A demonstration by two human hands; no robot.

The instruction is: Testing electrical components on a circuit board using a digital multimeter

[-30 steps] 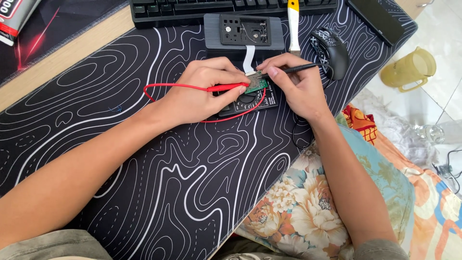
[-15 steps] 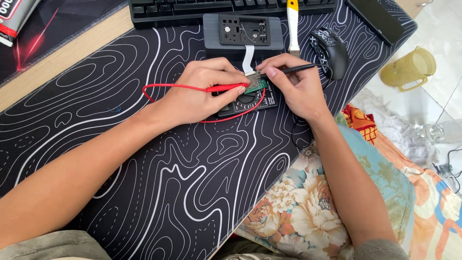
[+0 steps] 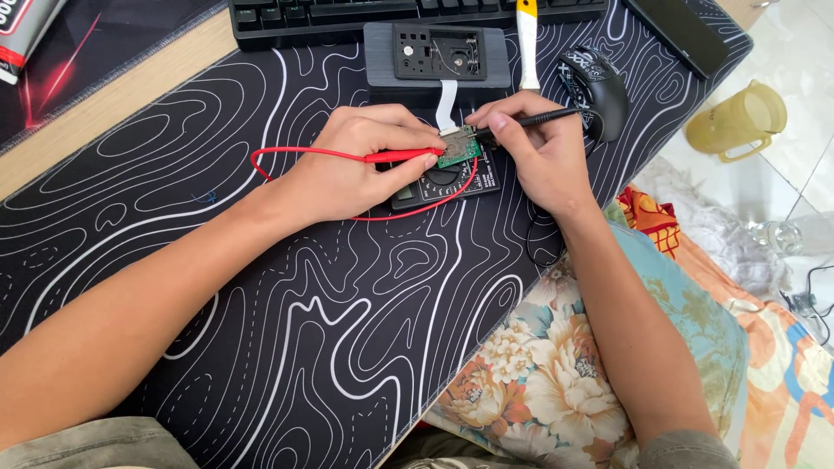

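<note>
My left hand (image 3: 360,165) grips a red test probe (image 3: 395,157) whose tip touches a small green circuit board (image 3: 459,147). My right hand (image 3: 530,148) pinches a black test probe (image 3: 543,116) against the same board from the right. Under both hands lies a dark multimeter (image 3: 452,182), partly hidden. A red lead (image 3: 300,153) loops left and back under my left wrist. A white ribbon cable (image 3: 446,102) runs from the board to an opened grey device (image 3: 437,55) just behind.
A black keyboard (image 3: 347,10) lies along the back edge of the patterned black desk mat (image 3: 261,287). A black mouse (image 3: 595,87) and a yellow-handled tool (image 3: 526,35) sit at the right. A yellowish jug (image 3: 738,122) stands on the floor; floral cloth (image 3: 556,373) covers my lap.
</note>
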